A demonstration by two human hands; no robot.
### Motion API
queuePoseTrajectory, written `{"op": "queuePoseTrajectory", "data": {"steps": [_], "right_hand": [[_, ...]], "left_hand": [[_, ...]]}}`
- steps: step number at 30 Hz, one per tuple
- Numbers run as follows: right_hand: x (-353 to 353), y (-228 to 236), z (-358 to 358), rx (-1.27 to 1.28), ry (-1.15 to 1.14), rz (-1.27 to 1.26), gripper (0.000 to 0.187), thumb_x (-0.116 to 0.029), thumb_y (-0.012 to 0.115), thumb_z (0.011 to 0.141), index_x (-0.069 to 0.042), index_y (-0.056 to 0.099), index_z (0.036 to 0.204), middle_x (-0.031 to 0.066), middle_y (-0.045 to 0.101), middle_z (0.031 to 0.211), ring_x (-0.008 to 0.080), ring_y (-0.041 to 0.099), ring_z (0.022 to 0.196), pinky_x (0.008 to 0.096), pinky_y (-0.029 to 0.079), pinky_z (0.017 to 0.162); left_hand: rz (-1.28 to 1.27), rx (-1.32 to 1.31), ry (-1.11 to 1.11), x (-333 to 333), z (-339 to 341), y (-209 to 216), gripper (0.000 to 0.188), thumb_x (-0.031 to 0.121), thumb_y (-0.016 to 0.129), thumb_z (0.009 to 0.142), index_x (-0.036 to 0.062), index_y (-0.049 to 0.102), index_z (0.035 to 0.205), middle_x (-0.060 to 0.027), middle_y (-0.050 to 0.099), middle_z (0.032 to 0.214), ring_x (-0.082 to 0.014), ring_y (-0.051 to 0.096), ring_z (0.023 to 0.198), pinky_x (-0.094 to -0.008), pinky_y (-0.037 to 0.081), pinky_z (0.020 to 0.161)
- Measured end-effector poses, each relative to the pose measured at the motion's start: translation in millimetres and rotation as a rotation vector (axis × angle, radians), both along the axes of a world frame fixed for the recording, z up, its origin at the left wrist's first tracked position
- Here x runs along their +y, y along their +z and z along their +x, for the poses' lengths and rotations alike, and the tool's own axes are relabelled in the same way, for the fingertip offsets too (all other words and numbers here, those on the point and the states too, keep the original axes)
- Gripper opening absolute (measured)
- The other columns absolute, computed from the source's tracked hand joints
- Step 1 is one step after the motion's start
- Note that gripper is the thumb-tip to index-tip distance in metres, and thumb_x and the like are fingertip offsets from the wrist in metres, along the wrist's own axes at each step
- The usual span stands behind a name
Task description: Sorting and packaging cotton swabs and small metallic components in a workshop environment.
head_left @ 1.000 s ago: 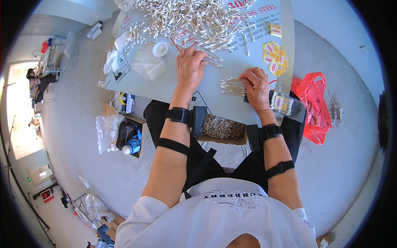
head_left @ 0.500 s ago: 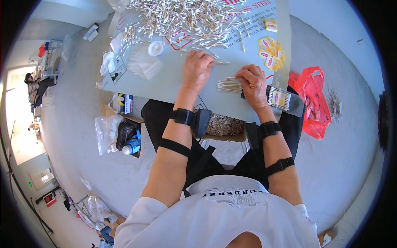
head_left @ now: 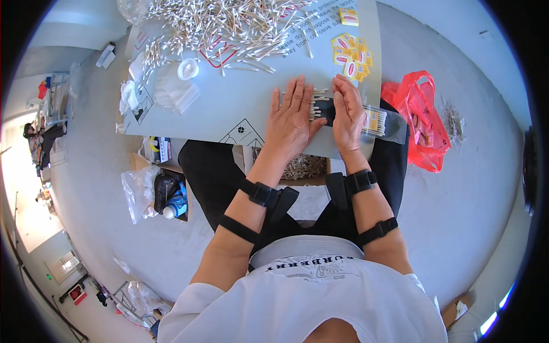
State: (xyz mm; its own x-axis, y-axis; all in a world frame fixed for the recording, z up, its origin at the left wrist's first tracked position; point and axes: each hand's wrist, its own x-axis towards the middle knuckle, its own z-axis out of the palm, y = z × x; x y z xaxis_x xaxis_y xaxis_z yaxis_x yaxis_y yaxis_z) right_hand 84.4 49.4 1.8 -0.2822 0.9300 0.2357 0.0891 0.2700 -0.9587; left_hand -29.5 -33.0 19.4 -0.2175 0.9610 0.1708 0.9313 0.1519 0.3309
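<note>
A small row of cotton swabs (head_left: 314, 108) lies on the sheet-covered table between my two hands, partly hidden under the left one. My left hand (head_left: 291, 117) is laid flat over their left ends, fingers stretched out and thumb pointing right. On the other side my right hand (head_left: 347, 114) stands on its edge with straight fingers, open. A black flat piece (head_left: 326, 108) shows between the hands, beside the swabs. Right of my right hand, a clear plastic pouch (head_left: 392, 123) with swabs and a yellow card inside reaches over the table's edge.
A large heap of cotton swabs (head_left: 211, 28) covers the far table. Nearby are a round white tub (head_left: 187, 68), clear plastic bags (head_left: 176, 94), loose yellow cards (head_left: 351, 57) and a yellow stack (head_left: 348, 16). A red plastic bag (head_left: 420, 123) hangs at the right; a swab-filled box (head_left: 306, 167) sits below.
My left hand has come right and down from near the loose swabs, opening flat over the row. My right hand has opened from a pinch and turned on edge. The view has shifted.
</note>
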Motion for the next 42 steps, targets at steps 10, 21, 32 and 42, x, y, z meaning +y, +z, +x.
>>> {"op": "queuePoseTrajectory", "data": {"steps": [10,21,32,42], "right_hand": [[-14,4,2,0.274,-0.008,-0.292,0.037,-0.023,0.047,0.103,0.003,0.056,0.127,0.0119,0.051,0.138,0.0180,0.046,0.126,0.0283,0.038,0.104],[-9,0,-12,0.361,-0.051,-0.255,0.042,-0.027,0.044,0.104,0.004,0.053,0.130,0.0143,0.045,0.144,0.0201,0.044,0.130,0.0297,0.035,0.108],[-8,-3,-17,0.418,0.023,-0.371,0.047,-0.029,0.042,0.104,0.004,0.046,0.137,0.0158,0.049,0.138,0.0235,0.045,0.131,0.0354,0.034,0.113],[-6,7,22,0.126,-0.002,-0.243,0.022,-0.008,0.063,0.090,0.001,0.064,0.110,0.0089,0.065,0.104,0.0172,0.063,0.095,0.0294,0.051,0.083]], "left_hand": [[-0.178,0.056,-0.135,2,-8,3,0.081,0.050,0.058,0.087,0.0059,0.029,0.149,-0.0124,0.025,0.157,-0.0258,0.021,0.146,-0.0528,0.011,0.118],[0.552,-0.824,0.245,3,-18,-13,0.061,0.040,0.036,0.104,-0.0065,0.032,0.144,-0.0229,0.033,0.150,-0.0312,0.031,0.140,-0.0396,0.023,0.115],[0.735,-1.457,0.236,19,1,-19,0.056,0.034,0.042,0.103,-0.0058,0.036,0.142,-0.0204,0.039,0.147,-0.0272,0.036,0.137,-0.0389,0.026,0.114],[-0.074,-0.024,-0.024,-17,8,0,0.077,0.038,0.063,0.088,0.0049,0.030,0.149,-0.0157,0.022,0.157,-0.0298,0.019,0.147,-0.0518,0.015,0.117]]}}
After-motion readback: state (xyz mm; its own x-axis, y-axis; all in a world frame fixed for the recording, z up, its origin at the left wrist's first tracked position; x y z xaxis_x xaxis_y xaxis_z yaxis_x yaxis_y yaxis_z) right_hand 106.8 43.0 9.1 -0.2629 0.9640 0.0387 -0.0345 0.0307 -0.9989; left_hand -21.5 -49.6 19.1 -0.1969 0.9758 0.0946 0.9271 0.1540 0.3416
